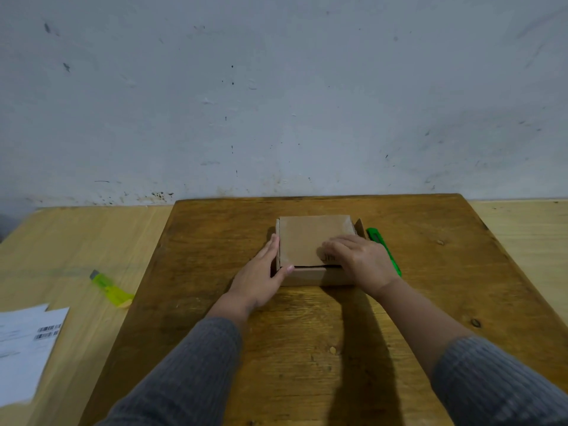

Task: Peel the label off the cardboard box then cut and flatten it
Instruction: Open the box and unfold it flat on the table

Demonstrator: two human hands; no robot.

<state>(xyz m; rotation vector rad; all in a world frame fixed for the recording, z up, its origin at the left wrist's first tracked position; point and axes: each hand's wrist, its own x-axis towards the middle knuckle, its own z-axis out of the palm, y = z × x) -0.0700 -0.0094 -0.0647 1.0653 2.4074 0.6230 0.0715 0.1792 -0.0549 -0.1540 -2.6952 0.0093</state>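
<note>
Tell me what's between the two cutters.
In the head view, the box with both hands on it lies between the yellow cutter and the green cutter.

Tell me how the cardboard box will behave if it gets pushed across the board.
The cardboard box sits low and flat, so it will probably slide, not tip. Its lid gapes at the front, so it likely flexes under the right hand. It looks small and probably light.

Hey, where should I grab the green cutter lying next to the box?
Probably the far half of the green cutter, from the right with the right hand. It lies flat beside the cardboard box; that hand covers its near half, and the box blocks its left side.
</note>
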